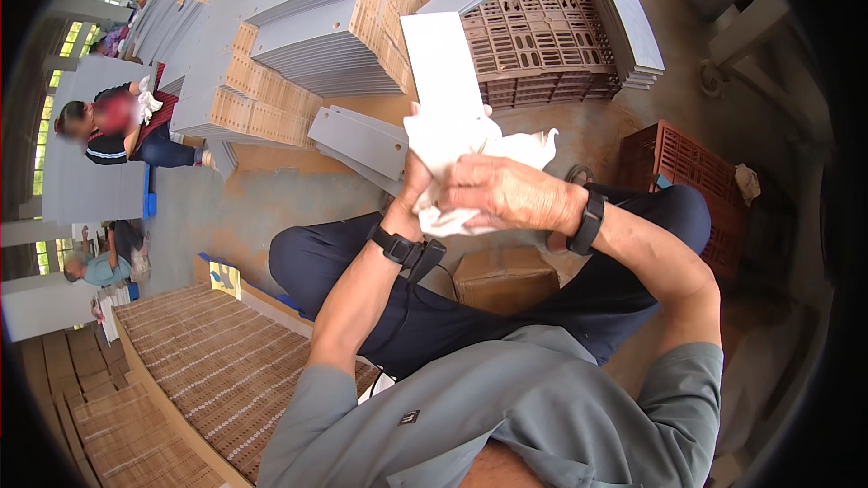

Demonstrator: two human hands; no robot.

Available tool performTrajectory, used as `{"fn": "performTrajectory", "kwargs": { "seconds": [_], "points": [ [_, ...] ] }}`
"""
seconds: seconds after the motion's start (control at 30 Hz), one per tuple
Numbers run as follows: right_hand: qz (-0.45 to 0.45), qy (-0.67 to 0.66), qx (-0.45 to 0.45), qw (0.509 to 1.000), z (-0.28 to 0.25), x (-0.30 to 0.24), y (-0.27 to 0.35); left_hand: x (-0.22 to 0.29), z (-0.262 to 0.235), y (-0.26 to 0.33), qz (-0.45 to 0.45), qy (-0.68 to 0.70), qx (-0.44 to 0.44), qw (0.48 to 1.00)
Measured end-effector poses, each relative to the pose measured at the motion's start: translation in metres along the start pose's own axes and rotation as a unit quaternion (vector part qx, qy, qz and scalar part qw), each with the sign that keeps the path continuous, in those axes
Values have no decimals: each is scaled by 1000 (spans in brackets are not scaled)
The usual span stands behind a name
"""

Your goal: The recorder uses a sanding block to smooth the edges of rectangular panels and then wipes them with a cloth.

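Observation:
My left hand (413, 188) grips the lower end of a long white flat panel (440, 63) that stands upright above my knees. A crumpled white cloth (470, 149) wraps around the panel's lower part. My right hand (506, 194) lies across the cloth with its fingers closed on it, pressing it against the panel. Each wrist carries a black band. I sit with my dark-trousered legs crossed below the hands.
Stacks of grey panels with tan perforated edges (316, 45) lie on the floor ahead, next to brown slotted crates (538, 41) and a red crate (692, 172). A small cardboard box (504, 276) sits under my knee. A tan perforated stack (208, 370) is at lower left. Other seated people (117, 131) work far left.

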State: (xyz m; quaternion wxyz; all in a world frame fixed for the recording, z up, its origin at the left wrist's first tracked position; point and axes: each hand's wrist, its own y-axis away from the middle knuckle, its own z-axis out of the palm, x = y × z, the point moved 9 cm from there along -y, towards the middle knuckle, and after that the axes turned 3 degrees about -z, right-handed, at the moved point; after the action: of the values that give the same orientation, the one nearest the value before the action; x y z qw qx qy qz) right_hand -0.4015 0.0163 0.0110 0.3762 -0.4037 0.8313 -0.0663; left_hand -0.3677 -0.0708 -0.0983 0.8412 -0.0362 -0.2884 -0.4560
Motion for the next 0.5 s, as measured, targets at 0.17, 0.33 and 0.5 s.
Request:
{"fn": "performTrajectory", "kwargs": {
  "seconds": [0.17,0.33,0.5],
  "points": [
    [92,-81,-278,953,88,-6,70,50,13,1,72,-9,7,997],
    [230,-38,-179,956,20,51,94,58,-3,8,94,-23,90,991],
    [255,76,153,952,-99,49,78,48,-21,14,110,-3,136,985]
  ]
}}
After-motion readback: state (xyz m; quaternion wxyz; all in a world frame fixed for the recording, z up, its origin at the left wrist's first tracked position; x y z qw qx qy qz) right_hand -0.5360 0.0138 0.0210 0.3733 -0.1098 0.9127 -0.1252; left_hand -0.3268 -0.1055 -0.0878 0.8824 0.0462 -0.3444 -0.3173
